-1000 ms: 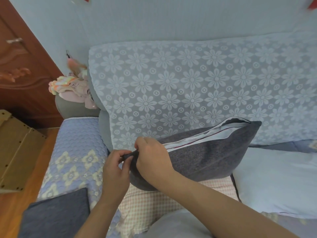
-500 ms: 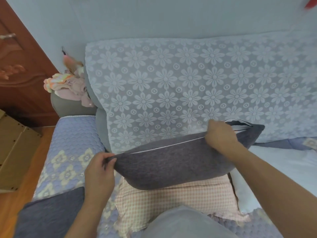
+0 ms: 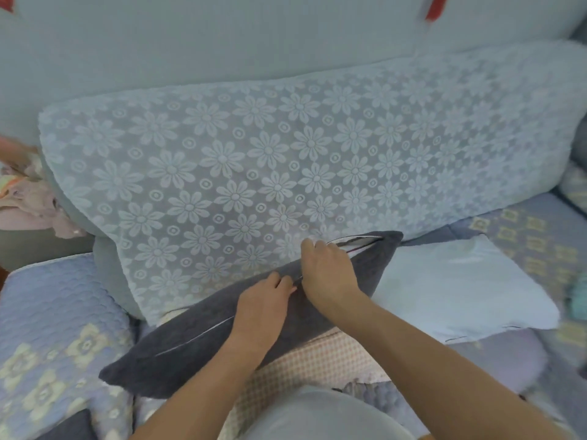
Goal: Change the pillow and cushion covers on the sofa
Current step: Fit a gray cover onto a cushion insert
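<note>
Head view: only view; places are given from the cushion.
Cushion (image 3: 190, 354): dark grey cover, lying tilted across a pink checked pillow (image 3: 317, 360) on the sofa seat, its zip edge turned up toward the person, likely so the seam can be worked.
Zip (image 3: 197, 336): a pale closed line runs along the lower left stretch; near the far right corner the seam gapes and a light inner shows, so closing looks nearly but not quite done.
Left hand (image 3: 263, 308): on the cushion's middle, fingers curled and pinching the seam, probably to keep the fabric taut.
Right hand (image 3: 328, 269): just right of the left hand and touching it, fingers curled on the seam beside the open stretch; whether it holds the zip pull I cannot tell.
Backrest (image 3: 254, 160): directly behind the cushion, draped in a lace flower cloth.
White pillow (image 3: 460, 290): just right of the cushion, lying flat.
Clothes (image 3: 25, 195): well to the left, on the sofa arm.
</note>
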A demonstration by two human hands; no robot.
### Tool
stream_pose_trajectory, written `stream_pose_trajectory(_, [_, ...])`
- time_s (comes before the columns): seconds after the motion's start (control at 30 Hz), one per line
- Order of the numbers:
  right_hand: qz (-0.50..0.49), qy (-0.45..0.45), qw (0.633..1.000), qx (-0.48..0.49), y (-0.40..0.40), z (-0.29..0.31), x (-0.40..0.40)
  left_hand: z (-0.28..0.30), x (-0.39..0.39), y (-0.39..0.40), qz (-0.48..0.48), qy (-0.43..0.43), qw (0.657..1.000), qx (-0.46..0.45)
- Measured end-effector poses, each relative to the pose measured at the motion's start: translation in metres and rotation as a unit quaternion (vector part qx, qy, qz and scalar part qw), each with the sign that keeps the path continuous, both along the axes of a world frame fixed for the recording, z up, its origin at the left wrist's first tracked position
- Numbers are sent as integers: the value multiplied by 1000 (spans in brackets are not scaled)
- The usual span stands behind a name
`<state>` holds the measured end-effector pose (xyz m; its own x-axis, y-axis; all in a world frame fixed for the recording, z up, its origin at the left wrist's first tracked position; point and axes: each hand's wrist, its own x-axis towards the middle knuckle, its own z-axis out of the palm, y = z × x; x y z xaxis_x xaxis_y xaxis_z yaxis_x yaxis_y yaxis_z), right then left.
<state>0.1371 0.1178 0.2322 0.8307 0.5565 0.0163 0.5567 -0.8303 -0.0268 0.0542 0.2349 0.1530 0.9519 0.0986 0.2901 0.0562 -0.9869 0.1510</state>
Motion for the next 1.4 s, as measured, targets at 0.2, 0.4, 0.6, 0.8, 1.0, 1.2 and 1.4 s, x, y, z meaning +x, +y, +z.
stream_pose_trajectory(0.2, [-76, -10, 996, -50, -49, 7, 43, 17, 7, -19, -15, 26, 1000, -3])
stream_pose_trajectory(0.4, [-188, 0, 979, -80, -115, 12, 95, 8, -7, -5, -33, 21, 999, 15])
stream_pose_trajectory(0.6, [-7, 52, 994, -101, -90, -23, 68, -6, -41, 10, 29, 54, 998, -9])
stream_pose_trajectory(0.8, [158, 60, 979, -112, -94, -88, 28, -27, -137, 64, 35, 138, 986, 82])
stream_pose_trajectory(1.0, [239, -59, 969, 15, -87, -14, 73, 73, -73, 124, 18, 137, 986, 93])
stream_pose_trajectory(1.2, [87, -75, 993, -1, -63, 24, 121, 131, 3, 148, 90, 112, 978, 151])
stream_pose_trajectory(1.4, [-86, 209, 974, 6, -116, -80, 35, 13, -31, 9, 117, 282, 952, -31])
